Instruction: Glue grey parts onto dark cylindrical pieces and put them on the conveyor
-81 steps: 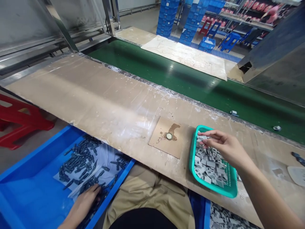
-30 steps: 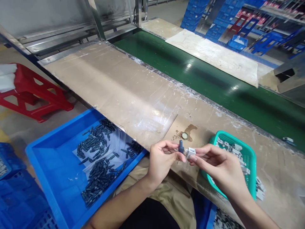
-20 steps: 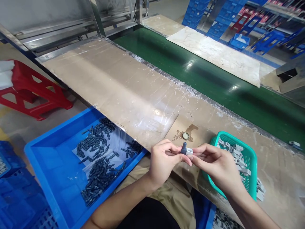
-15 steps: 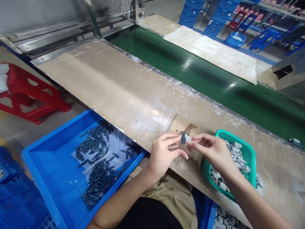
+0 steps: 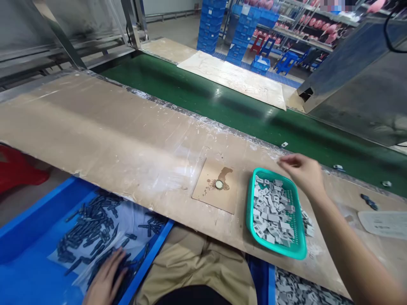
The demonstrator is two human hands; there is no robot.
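Observation:
My left hand [image 5: 106, 277], fingers spread, reaches down among dark parts [image 5: 92, 224] in the large blue bin [image 5: 22, 245]. Over the table's far side, near the green belt [image 5: 190, 93], hovers my right hand [image 5: 303, 173]; its fingers are bent together, and whatever they hold, if anything, cannot be made out. A pale grey piece [image 5: 284, 145] lies on the belt beyond that hand. Below it stands a teal basket [image 5: 250, 212] full of grey pieces [image 5: 273, 209]. On a square of brown cardboard [image 5: 203, 192] rests a small round cap [image 5: 219, 184] beside a wet stain.
More pieces [image 5: 338, 168] sit on the belt at the right. Dark parts [image 5: 369, 202] and a clear plastic tray [image 5: 384, 223] lie on the right tabletop. A metal housing [image 5: 359, 84] covers the belt's right side. A red stool [image 5: 19, 169] stands at the left.
My hands have separated from the dark and grey piece they held together. The left has dropped into the blue bin; the right has moved towards the belt. The view has turned right.

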